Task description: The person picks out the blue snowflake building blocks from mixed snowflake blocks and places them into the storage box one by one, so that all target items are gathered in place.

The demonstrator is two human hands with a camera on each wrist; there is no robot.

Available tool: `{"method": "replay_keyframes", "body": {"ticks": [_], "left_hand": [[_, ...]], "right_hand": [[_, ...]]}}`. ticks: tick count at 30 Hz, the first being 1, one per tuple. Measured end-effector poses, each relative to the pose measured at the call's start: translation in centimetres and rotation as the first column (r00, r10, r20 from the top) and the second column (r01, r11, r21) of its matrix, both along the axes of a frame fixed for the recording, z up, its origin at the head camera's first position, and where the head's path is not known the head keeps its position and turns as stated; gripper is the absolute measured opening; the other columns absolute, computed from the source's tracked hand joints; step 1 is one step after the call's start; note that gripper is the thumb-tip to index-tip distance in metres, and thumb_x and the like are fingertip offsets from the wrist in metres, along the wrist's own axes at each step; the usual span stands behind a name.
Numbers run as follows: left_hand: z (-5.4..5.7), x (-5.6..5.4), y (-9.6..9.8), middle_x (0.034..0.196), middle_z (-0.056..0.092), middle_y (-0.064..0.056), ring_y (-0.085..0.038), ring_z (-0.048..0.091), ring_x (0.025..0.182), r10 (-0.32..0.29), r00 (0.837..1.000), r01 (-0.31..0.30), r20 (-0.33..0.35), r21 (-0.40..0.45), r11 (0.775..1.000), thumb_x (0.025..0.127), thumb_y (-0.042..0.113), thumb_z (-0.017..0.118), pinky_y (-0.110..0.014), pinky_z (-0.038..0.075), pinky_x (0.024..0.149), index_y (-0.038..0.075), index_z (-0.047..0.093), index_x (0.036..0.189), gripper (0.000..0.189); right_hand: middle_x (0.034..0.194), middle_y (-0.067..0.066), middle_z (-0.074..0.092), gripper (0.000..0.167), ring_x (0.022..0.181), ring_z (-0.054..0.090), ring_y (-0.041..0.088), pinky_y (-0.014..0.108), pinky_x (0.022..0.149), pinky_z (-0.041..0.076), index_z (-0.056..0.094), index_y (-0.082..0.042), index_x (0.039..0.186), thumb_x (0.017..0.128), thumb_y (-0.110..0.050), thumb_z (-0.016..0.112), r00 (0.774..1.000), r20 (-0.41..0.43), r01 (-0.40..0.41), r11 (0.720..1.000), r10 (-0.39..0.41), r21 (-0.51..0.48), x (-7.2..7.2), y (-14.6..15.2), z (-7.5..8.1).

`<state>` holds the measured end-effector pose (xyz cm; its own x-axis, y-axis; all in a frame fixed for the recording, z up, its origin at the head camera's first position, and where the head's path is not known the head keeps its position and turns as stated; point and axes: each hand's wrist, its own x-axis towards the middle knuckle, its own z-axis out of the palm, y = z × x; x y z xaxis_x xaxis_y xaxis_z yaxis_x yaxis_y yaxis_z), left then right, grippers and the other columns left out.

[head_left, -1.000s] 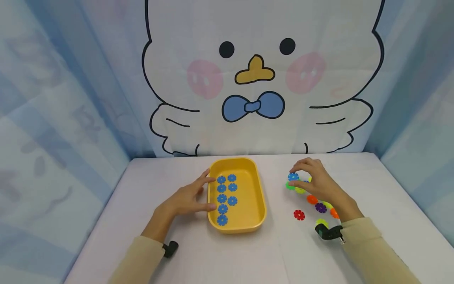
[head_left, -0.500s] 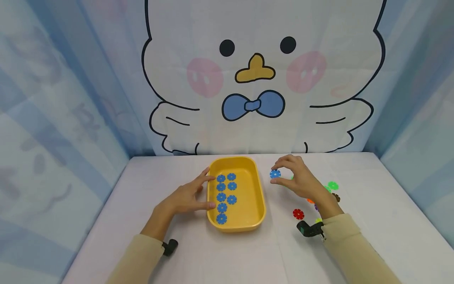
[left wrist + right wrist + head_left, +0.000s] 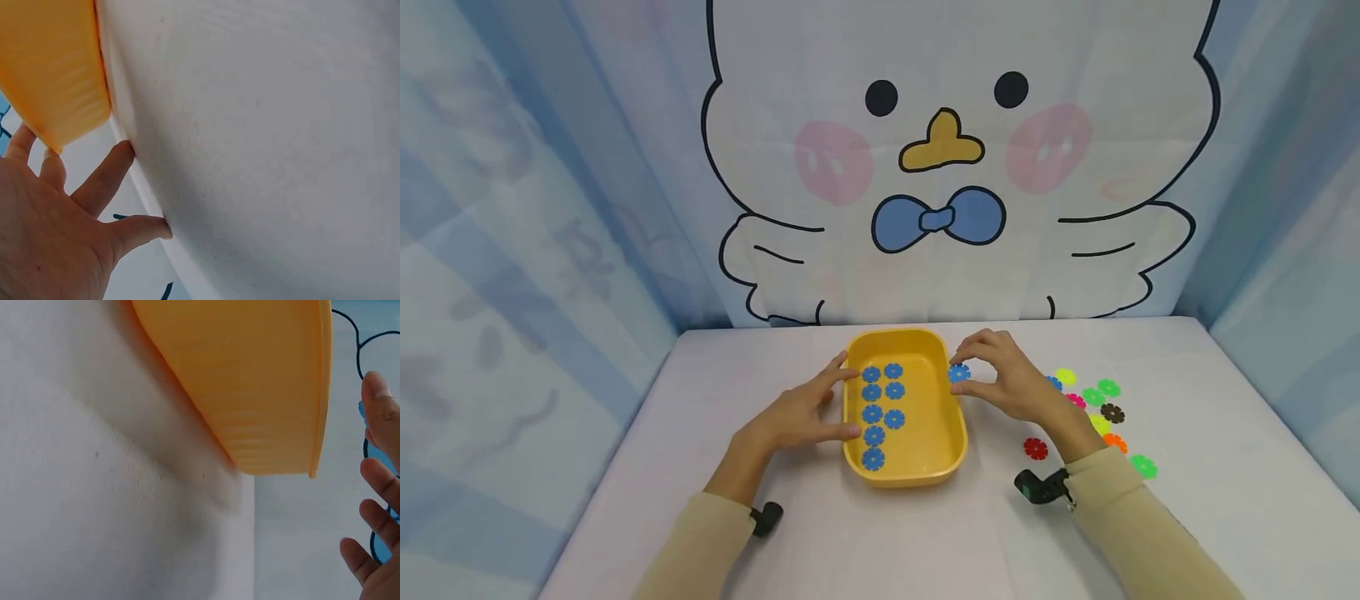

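Observation:
My right hand (image 3: 1011,379) pinches a blue snowflake disc (image 3: 959,373) between thumb and fingers, over the right rim of the yellow tray (image 3: 928,450). Most of that disc is hidden behind the thumb in the right wrist view. Inside the tray, several blue snowflake discs (image 3: 872,414) lie in two columns along its left side. At the tray's left edge my left hand (image 3: 801,417) rests with spread fingers, thumb and a fingertip on the rim. The left wrist view shows these fingers (image 3: 103,181) extended beside the tray wall (image 3: 62,81).
Right of the tray is a loose scatter of discs, among them a red disc (image 3: 1035,448), a brown disc (image 3: 1112,413), a green disc (image 3: 1144,467) and an orange disc (image 3: 1115,442). The right forearm passes over part of them. A printed curtain (image 3: 940,275) stands behind the white table (image 3: 880,550).
My right hand has carried the blue disc leftward from the scattered pile to the tray's right rim. My left hand has stayed at the tray's left edge.

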<state>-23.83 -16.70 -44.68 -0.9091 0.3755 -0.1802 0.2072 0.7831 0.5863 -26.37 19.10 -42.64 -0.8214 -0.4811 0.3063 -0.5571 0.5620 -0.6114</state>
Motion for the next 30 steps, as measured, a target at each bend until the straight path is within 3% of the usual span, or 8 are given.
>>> {"method": "replay_keyframes", "body": {"ticks": [14,23,30], "left_hand": [[-0.3,0.0,0.4,0.168,0.004,0.029,-0.028,0.052,0.141,0.025,1.0,-0.024,0.004,-0.024,0.999,0.075,0.072,0.076,-0.061,0.045,0.11,0.047,0.037,0.155,0.092],[-0.1,-0.1,0.1,0.169,0.005,0.027,-0.029,0.052,0.14,0.032,0.999,-0.032,-0.002,-0.023,0.999,0.076,0.073,0.074,-0.063,0.046,0.107,0.047,0.037,0.155,0.091],[-0.3,-0.1,0.1,0.169,0.005,0.026,-0.03,0.052,0.14,0.027,1.0,-0.027,-0.001,-0.015,1.0,0.076,0.074,0.074,-0.065,0.046,0.107,0.046,0.037,0.155,0.092]], "right_hand": [[0.118,-0.002,0.063,0.033,0.119,0.047,0.023,0.05,0.105,0.045,0.074,-0.017,0.111,0.084,-0.031,0.086,0.992,-0.025,-0.127,0.992,0.127,0.003,-0.7,-3.6,0.9],[0.115,-0.003,0.064,0.034,0.113,0.057,0.022,0.046,0.107,0.051,0.073,-0.012,0.115,0.087,-0.027,0.084,0.979,0.078,-0.188,0.982,0.188,0.002,-0.6,-5.9,0.7],[0.116,-0.001,0.062,0.034,0.111,0.059,0.025,0.044,0.103,0.054,0.072,-0.013,0.116,0.087,-0.026,0.084,0.964,0.124,-0.244,0.966,0.233,0.08,0.1,-7.3,0.6]]}}
